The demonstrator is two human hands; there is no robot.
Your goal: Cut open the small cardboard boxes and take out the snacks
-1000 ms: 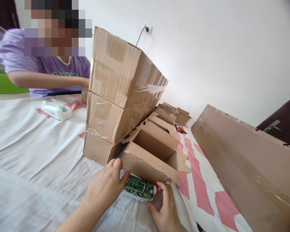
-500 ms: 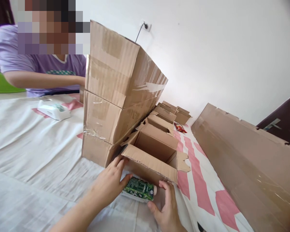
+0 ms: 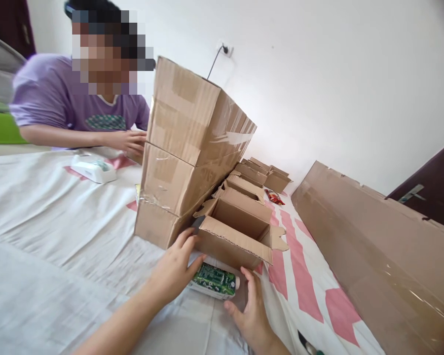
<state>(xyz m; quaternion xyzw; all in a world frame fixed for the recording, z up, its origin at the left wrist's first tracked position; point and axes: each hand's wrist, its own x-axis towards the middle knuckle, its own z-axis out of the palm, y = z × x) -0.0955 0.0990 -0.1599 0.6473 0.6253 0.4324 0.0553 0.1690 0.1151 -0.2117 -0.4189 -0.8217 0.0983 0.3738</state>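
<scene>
A green-and-white drink carton (image 3: 215, 282) with a pale cap lies on its side on the white sheet, just in front of an open cardboard box (image 3: 229, 246). My left hand (image 3: 175, 271) is open to the left of the carton. Its thumb reaches the carton's left end and its fingertips are at the box's near left corner. My right hand (image 3: 252, 310) is open beside the cap end, thumb and fingers apart around it with a small gap. Neither hand has lifted anything.
Stacked taped boxes (image 3: 175, 148) form a wall at left. Behind the open box stand more open boxes (image 3: 251, 172) and a red packet (image 3: 274, 197). A long cardboard panel (image 3: 355, 236) borders the right. Across the wall sits a person (image 3: 77, 113) near a white device (image 3: 94, 168).
The camera view has shifted slightly, bringing more of the other person and their hand into sight. My hands and the carton keep nearly the same places; the open box stands a bit farther from the carton.
</scene>
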